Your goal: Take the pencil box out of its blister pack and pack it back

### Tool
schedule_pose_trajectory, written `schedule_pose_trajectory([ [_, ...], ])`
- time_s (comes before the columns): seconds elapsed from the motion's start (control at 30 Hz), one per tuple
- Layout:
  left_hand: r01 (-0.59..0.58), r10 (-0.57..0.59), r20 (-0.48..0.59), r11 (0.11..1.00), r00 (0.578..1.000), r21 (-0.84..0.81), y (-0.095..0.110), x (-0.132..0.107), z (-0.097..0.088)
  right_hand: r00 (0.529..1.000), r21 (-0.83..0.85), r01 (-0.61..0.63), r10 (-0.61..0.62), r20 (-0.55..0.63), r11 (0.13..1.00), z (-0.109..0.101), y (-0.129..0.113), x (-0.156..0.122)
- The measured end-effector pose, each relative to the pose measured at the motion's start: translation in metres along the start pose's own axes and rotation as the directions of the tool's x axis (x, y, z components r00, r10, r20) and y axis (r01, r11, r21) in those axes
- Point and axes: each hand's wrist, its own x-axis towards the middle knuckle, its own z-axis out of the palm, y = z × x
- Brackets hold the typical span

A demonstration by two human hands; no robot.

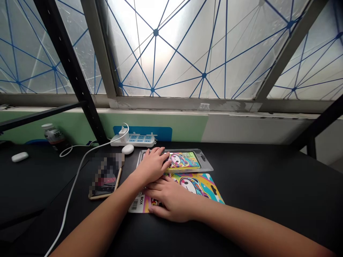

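My left hand (pixel 153 165) lies with fingers spread over the left part of a clear plastic blister pack (pixel 205 161). Inside the pack shows a colourful cartoon-printed insert (pixel 184 160). Just in front of it, a bright printed backing card (pixel 214 191) with a cartoon character and a barcode lies flat on the table. My right hand (pixel 173 200) rests on this card, palm down with fingers stretched out, covering its middle. The right fingertips come close to the left wrist; whether they touch I cannot tell.
A phone (pixel 105 182) lies left of the cards, with a small white rounded case (pixel 128 149) behind it. A white power strip (pixel 142 140) with a charger stands by the wall; its cable (pixel 70 196) runs forward. A bottle (pixel 55 137) and black frame posts (pixel 92 117) stand left.
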Motion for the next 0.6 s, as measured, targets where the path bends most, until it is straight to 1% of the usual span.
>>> schedule_pose_trajectory([
  [0.13,-0.038,0.04,-0.068,0.999,0.997,0.032,0.003,-0.001,-0.006,0.999,-0.061,0.023,-0.026,-0.047,0.998,0.004,0.001,0.001],
  [0.27,-0.052,0.057,-0.092,0.997,0.994,0.051,0.003,-0.003,-0.01,0.99,-0.137,0.061,-0.077,-0.114,0.989,0.01,0.002,0.001],
  [0.37,-0.058,0.063,-0.093,0.997,0.994,0.056,0.001,-0.003,-0.01,0.97,-0.211,0.096,-0.139,-0.2,0.973,0.01,0.004,0.003],
  [0.43,-0.062,0.065,-0.081,0.997,0.995,0.036,-0.001,-0.002,-0.01,0.946,-0.263,0.104,-0.177,-0.272,0.959,0.003,0.009,0.004],
  [0.5,-0.078,0.079,-0.065,0.997,0.995,0.019,-0.003,-0.002,-0.01,0.925,-0.318,0.066,-0.177,-0.337,0.946,-0.012,0.019,0.004],
  [0.53,-0.087,0.088,-0.058,0.996,0.994,0.014,-0.004,-0.002,-0.01,0.92,-0.341,0.016,-0.148,-0.363,0.94,-0.021,0.027,0.003],
  [0.57,-0.095,0.096,-0.054,0.995,0.994,0.011,-0.004,-0.002,-0.01,0.914,-0.359,-0.061,-0.092,-0.394,0.931,-0.032,0.037,0.001],
  [0.6,-0.1,0.101,-0.053,0.995,0.993,0.01,-0.004,-0.002,-0.01,0.902,-0.369,-0.165,-0.012,-0.432,0.915,-0.043,0.049,-0.002],
])
